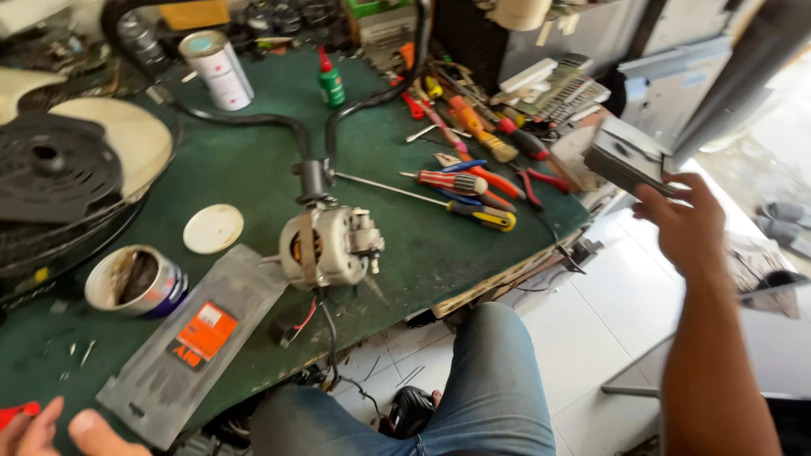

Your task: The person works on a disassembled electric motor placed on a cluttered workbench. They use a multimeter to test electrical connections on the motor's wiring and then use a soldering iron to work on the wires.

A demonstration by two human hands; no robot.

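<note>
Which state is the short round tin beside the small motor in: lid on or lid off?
Lid off. The tin stands open-topped, its dark inside showing, and a round white lid lies flat on the green mat next to it.

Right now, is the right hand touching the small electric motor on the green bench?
No: the right hand is raised off to the side holding a grey box, well apart from the motor.

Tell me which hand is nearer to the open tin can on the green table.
Left. The left hand rests at the table's near corner, just below the open tin can. The right hand holds a grey block far off the table's right edge.
</note>
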